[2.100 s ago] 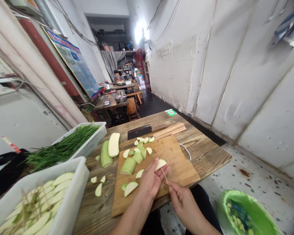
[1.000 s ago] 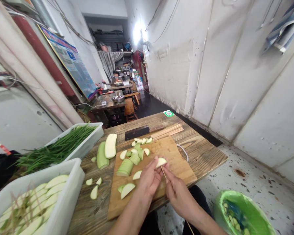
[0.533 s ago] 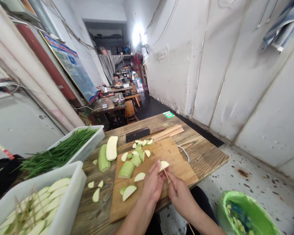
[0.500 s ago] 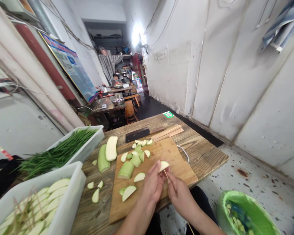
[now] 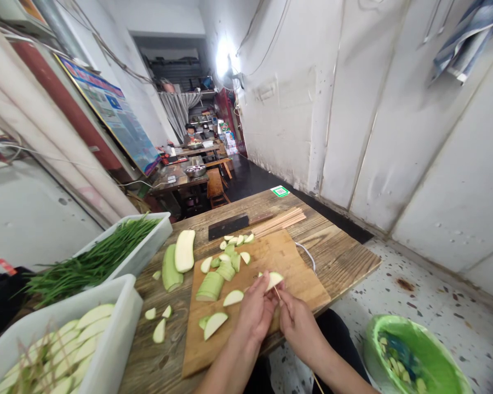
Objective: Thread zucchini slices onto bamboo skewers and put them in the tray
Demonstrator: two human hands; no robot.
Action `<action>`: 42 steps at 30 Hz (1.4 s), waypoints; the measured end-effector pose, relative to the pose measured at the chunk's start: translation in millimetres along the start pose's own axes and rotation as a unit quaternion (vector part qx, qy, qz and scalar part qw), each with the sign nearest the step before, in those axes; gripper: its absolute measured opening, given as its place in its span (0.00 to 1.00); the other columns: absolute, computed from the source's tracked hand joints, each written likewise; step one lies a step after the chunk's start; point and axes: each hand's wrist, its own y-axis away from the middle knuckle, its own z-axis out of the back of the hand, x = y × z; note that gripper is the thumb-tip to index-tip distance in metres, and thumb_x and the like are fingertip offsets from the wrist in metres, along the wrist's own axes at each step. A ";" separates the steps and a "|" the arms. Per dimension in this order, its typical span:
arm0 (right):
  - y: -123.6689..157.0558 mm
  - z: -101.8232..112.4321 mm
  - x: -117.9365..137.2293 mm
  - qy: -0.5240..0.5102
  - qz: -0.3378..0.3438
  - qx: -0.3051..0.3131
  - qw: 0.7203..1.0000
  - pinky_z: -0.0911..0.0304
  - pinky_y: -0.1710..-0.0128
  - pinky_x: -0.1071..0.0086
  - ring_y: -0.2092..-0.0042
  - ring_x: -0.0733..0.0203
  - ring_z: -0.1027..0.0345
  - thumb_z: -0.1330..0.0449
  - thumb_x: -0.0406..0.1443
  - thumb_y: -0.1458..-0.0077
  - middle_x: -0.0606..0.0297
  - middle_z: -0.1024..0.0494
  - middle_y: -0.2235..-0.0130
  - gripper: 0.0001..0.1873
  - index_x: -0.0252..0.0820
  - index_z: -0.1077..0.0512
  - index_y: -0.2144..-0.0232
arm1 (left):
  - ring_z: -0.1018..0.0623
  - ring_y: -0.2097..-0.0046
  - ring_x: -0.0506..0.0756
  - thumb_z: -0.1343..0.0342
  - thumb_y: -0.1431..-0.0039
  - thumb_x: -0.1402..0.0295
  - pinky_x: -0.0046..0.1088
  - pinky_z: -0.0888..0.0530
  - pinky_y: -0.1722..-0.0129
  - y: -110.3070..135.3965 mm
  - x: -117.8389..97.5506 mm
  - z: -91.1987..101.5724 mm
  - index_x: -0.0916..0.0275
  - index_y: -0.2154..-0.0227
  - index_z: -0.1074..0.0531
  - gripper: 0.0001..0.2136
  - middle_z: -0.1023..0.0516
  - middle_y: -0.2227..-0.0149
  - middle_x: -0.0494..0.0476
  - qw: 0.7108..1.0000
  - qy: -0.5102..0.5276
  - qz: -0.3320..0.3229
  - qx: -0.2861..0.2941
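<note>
My left hand (image 5: pixel 257 306) pinches a pale green squash slice (image 5: pixel 273 279) just above the wooden cutting board (image 5: pixel 287 257). My right hand (image 5: pixel 298 323) grips a thin bamboo skewer (image 5: pixel 276 294) whose tip meets the slice from below. More squash slices (image 5: pixel 213 284) lie scattered over the board, and two long squash halves (image 5: pixel 178 257) rest on the table to its left.
A cleaver (image 5: pixel 229 224) and a bundle of skewers (image 5: pixel 281 219) lie behind the board. White tubs at left hold chives (image 5: pixel 94 262) and skewered squash (image 5: pixel 72 339). A green-lined bin (image 5: pixel 411 355) stands on the floor at right. A person sits at far tables (image 5: pixel 189 134).
My right hand has closed in toward my left, and the skewer has gone further into the slice. The view has shifted slightly; the items on the table stay where they were.
</note>
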 end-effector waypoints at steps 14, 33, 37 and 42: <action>-7.9 -3.6 -8.2 0.056 -0.021 -0.018 0.998 0.38 0.69 0.70 0.70 0.58 0.30 0.55 0.30 0.40 0.59 0.25 0.72 0.14 0.38 0.32 0.72 | 0.24 0.72 0.49 0.42 0.47 0.72 0.22 0.27 0.71 -0.2 6.8 3.9 0.70 0.72 0.27 0.04 0.23 0.73 0.59 1.000 0.008 0.010 -0.013; 23.8 14.6 -8.0 0.059 -0.014 -0.020 0.998 0.43 0.74 0.73 0.75 0.62 0.35 0.56 0.35 0.38 0.66 0.29 0.76 0.15 0.41 0.33 0.72 | 0.24 0.73 0.50 0.42 0.47 0.72 0.24 0.27 0.73 11.5 7.5 -11.5 0.68 0.70 0.29 0.04 0.23 0.71 0.60 0.999 -0.014 0.037 -0.017; 12.1 13.0 -8.5 0.040 -0.007 -0.048 0.998 0.42 0.72 0.73 0.74 0.60 0.33 0.55 0.34 0.38 0.65 0.28 0.75 0.14 0.41 0.32 0.73 | 0.28 0.76 0.47 0.36 0.53 0.67 0.21 0.31 0.75 19.3 23.1 -15.1 0.68 0.75 0.28 0.09 0.26 0.76 0.54 0.999 -0.020 0.016 0.028; 11.6 16.0 -15.5 0.017 -0.004 -0.063 0.998 0.44 0.75 0.72 0.76 0.62 0.37 0.56 0.37 0.38 0.68 0.33 0.78 0.15 0.41 0.32 0.71 | 0.25 0.68 0.52 0.38 0.52 0.63 0.26 0.29 0.65 15.1 3.9 -11.2 0.66 0.69 0.24 0.11 0.22 0.70 0.58 0.982 -0.174 -0.039 0.057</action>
